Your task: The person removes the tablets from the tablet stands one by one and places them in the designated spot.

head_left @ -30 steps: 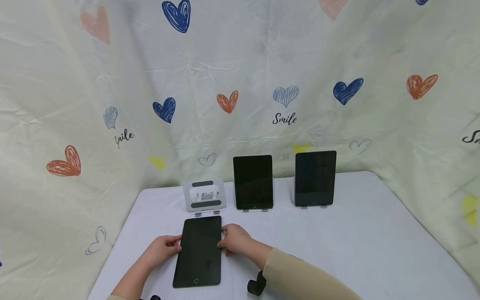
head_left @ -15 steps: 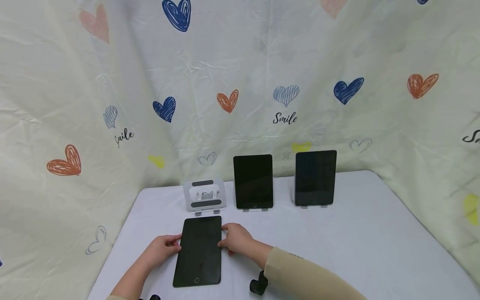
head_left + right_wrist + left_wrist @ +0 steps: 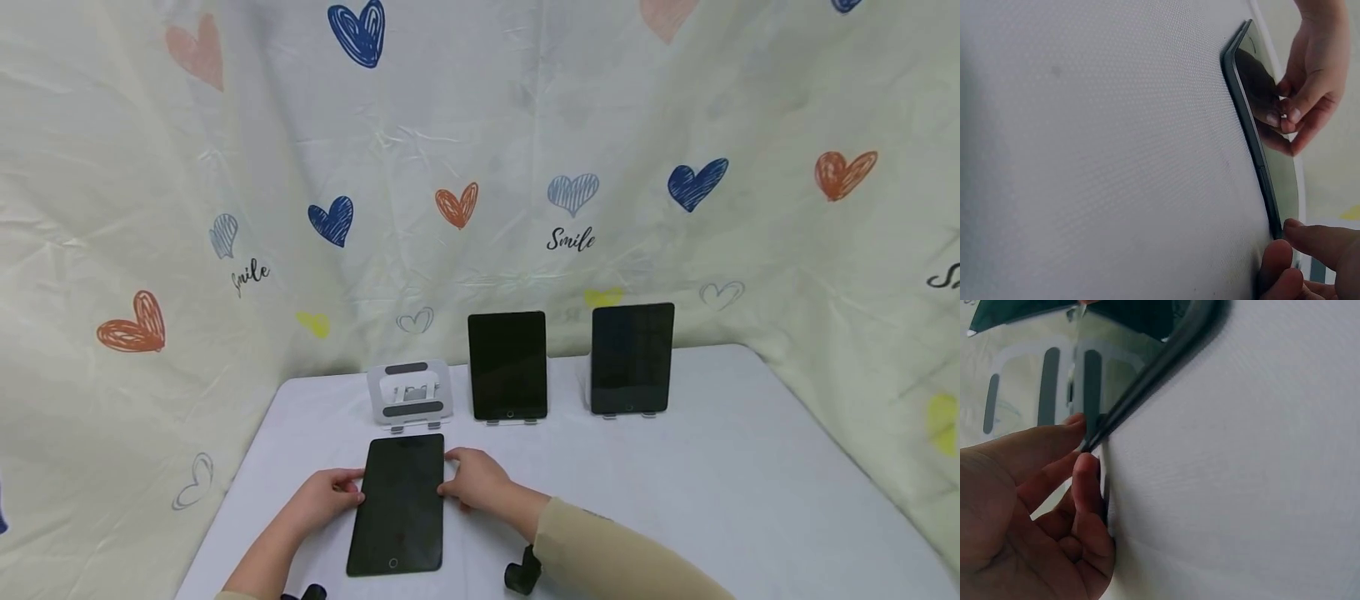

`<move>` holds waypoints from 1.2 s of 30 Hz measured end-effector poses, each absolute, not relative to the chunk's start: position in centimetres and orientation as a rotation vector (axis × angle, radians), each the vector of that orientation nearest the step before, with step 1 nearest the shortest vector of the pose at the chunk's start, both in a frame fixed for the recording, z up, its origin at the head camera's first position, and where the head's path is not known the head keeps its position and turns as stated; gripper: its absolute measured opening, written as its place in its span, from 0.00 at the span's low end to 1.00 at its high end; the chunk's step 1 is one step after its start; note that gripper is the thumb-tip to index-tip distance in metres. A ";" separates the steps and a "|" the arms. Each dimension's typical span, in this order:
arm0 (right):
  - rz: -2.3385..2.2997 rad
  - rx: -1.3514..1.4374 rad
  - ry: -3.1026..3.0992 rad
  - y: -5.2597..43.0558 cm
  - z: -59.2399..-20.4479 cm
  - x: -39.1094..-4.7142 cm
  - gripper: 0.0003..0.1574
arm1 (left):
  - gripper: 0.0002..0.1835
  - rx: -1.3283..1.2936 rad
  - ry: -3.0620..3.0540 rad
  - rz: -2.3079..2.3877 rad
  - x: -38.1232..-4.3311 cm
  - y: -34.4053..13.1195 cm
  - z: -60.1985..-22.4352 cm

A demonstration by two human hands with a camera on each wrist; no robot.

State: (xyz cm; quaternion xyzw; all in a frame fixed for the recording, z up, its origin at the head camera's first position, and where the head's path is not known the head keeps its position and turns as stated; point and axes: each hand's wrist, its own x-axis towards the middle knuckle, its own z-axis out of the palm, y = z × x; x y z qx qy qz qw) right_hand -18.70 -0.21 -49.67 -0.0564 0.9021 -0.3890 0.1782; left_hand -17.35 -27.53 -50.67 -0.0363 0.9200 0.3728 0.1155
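Observation:
A black tablet (image 3: 397,504) with its screen up and round button toward me lies at or close over the white table. My left hand (image 3: 322,502) pinches its left edge. My right hand (image 3: 474,481) pinches the right edge, a little higher up. In the left wrist view the corner of the tablet (image 3: 1147,384) runs between thumb and finger of the left hand (image 3: 1035,506). The right wrist view has the right hand's thumb (image 3: 1316,240) over the edge and fingertips below it. Just beyond the tablet stands a bare grey tablet stand (image 3: 377,392) with dark pads.
Two more black tablets stand propped up on stands at the back, a middle tablet (image 3: 507,365) and a right tablet (image 3: 632,358). Behind the white table (image 3: 712,483) hangs a cloth (image 3: 510,100) printed with hearts. A black device (image 3: 521,575) sits at my right wrist.
Both hands stay on the tablet's edges and it keeps its place. Only the whole head view has shifted slightly.

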 end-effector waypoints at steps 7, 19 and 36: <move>-1.150 -0.216 2.526 0.8 -49.5 -18.8 0.32 | 0.23 -0.120 2.662 1.063 -17.4 -27.1 -50.0; -1.211 -0.180 2.496 3.1 -48.8 -19.2 0.31 | 0.26 -0.157 2.731 0.993 -18.2 -26.2 -49.4; -1.253 -0.233 2.536 7.2 -47.8 -20.2 0.30 | 0.23 -0.082 2.799 1.166 -19.8 -21.7 -48.3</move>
